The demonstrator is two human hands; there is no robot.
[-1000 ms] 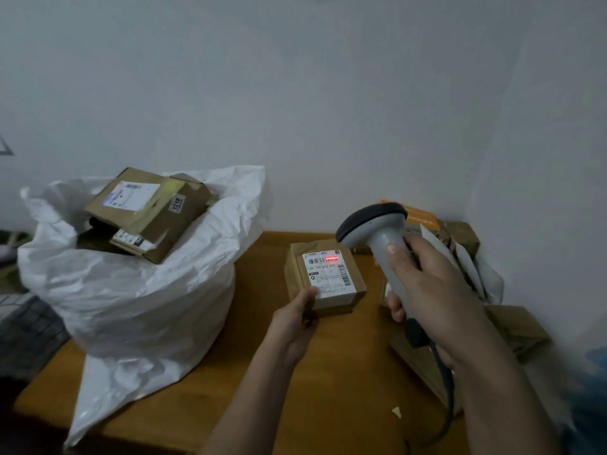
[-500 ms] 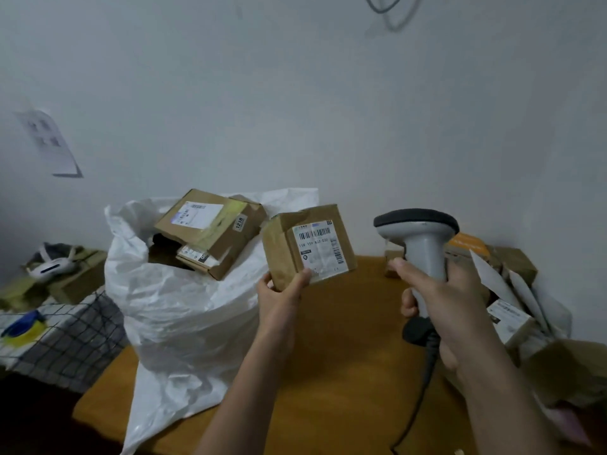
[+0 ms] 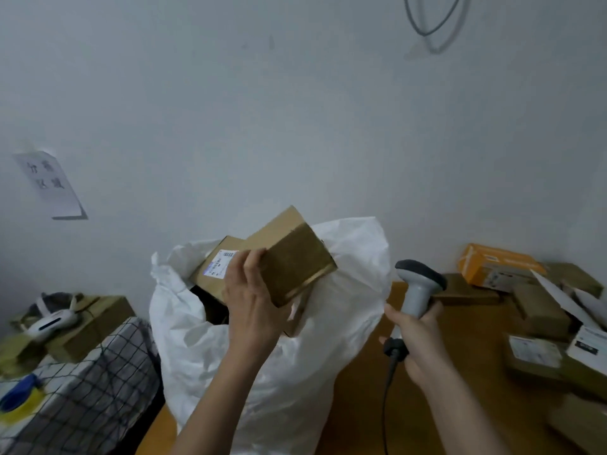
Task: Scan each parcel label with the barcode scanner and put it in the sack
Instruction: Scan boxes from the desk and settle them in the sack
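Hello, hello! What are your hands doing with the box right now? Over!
Left hand grips small brown parcel above the white sack. Right hand holds barcode scanner, pointed aside. Labelled box already sits in the sack's mouth. Over.

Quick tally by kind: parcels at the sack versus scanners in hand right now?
Parcel gripped by the left hand over the white sack: 1
Labelled parcels showing in the sack's mouth: 1
Barcode scanner in the right hand: 1
Total: 3
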